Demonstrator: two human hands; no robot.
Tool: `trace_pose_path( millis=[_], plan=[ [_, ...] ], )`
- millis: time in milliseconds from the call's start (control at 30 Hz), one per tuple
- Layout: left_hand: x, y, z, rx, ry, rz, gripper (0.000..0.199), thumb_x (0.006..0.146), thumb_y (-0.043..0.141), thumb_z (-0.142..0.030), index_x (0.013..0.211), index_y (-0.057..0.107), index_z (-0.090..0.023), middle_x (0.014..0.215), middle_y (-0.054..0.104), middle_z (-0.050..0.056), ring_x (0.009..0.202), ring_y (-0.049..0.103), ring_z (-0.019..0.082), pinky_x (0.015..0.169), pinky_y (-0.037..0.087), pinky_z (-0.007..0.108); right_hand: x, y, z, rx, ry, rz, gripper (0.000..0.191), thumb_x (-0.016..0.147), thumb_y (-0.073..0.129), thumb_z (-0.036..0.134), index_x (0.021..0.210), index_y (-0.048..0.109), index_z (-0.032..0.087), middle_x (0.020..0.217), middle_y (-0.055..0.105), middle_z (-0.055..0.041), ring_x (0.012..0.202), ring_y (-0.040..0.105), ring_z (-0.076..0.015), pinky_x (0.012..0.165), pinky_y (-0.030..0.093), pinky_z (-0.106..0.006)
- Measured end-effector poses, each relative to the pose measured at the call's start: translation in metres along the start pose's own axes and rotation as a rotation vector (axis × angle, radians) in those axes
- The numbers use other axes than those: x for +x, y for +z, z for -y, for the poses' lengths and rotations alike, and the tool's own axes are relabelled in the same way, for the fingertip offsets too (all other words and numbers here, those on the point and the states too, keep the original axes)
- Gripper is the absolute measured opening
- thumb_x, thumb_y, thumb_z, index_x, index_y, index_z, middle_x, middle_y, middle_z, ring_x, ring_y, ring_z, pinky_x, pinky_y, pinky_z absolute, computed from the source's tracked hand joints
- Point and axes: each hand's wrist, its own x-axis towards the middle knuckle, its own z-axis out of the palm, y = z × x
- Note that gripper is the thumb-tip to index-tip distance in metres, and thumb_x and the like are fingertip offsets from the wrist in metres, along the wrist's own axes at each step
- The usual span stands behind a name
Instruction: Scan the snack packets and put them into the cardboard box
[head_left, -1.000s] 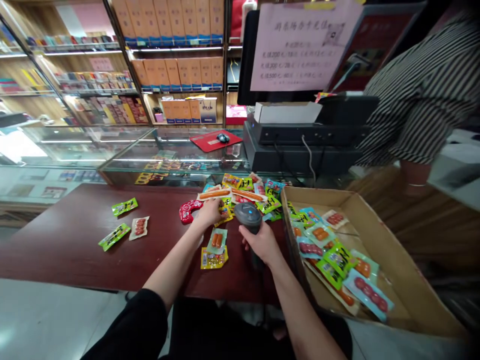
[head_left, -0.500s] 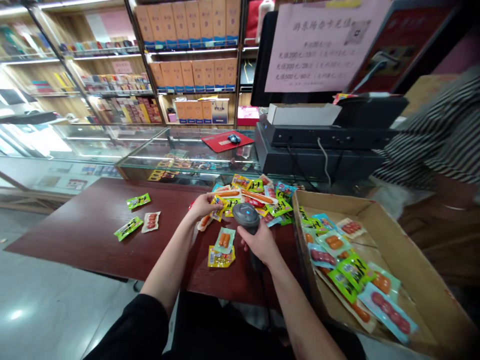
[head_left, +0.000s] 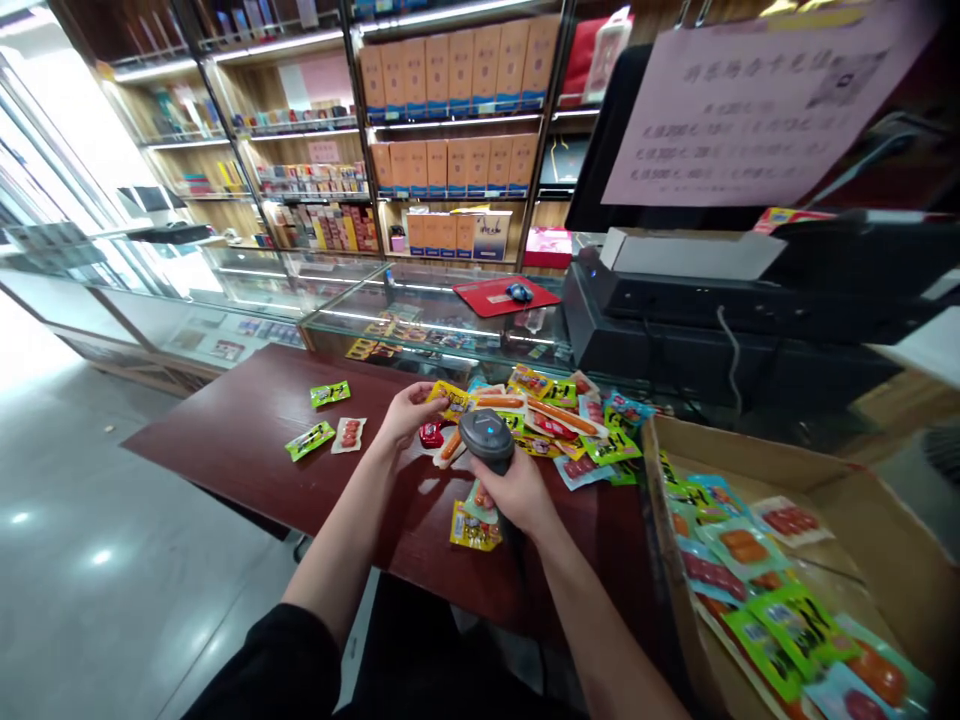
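My left hand (head_left: 412, 412) pinches a yellow snack packet (head_left: 451, 399) by its edge, just above the table. In my right hand (head_left: 521, 492) is a dark handheld barcode scanner (head_left: 486, 436), held by its handle with the head close to the packet. Behind the scanner lies a heap of wrapped sausages and snack packets, with a long sausage (head_left: 564, 416) on top. A small red packet (head_left: 431, 434) lies below my left hand. Nearer me, a yellow packet (head_left: 474, 526) lies under a pack of small sausages (head_left: 482, 502), partly hidden by the scanner.
On the left of the brown table (head_left: 247, 440) lie two green packets (head_left: 310, 440) and a small sausage pack (head_left: 349, 435). A cardboard box (head_left: 750, 455) with mixed packets stands at right. Behind are a glass counter (head_left: 420, 300), a mouse (head_left: 519, 292) and a monitor bearing a pink notice (head_left: 735, 120).
My left hand has lifted the yellow packet clear of the heap, toward the scanner head. The view has swung left, so the other person at the right has mostly left the picture.
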Motion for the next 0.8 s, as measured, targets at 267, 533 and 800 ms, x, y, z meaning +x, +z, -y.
trace_pose_path(
  millis=[267,533,800],
  plan=[
    [-0.005,0.017,-0.004,-0.073,-0.037,0.023,0.049,0.049,0.090,-0.024,0.083,0.055,-0.015,0.079,0.068,0.000,0.070,0.067,0.013,0.067,0.058,0.030,0.004,-0.005,-0.002,0.006,-0.018,-0.061,0.025,0.073,0.067,0.037,0.090,0.064,0.019,0.057,0.066,-0.0021,0.053,0.067,-0.0232,0.046,0.050,-0.029],
    [-0.008,0.016,-0.008,-0.051,-0.023,0.040,0.048,0.051,0.089,-0.026,0.085,0.056,-0.015,0.081,0.066,0.000,0.073,0.066,0.014,0.067,0.058,0.030,0.002,-0.008,0.006,-0.034,-0.014,-0.075,0.023,0.072,0.067,0.036,0.086,0.063,0.019,0.056,0.065,-0.0009,0.048,0.064,-0.0212,0.045,0.049,-0.029],
    [-0.009,-0.038,-0.012,-0.070,-0.006,-0.085,0.044,0.056,0.088,-0.024,0.085,0.056,-0.015,0.083,0.071,0.003,0.075,0.070,0.016,0.067,0.059,0.030,0.008,0.020,0.019,0.000,0.024,0.083,0.021,0.075,0.065,0.039,0.083,0.059,0.020,0.053,0.062,0.0008,0.039,0.056,-0.0156,0.038,0.046,-0.025]
  ],
)
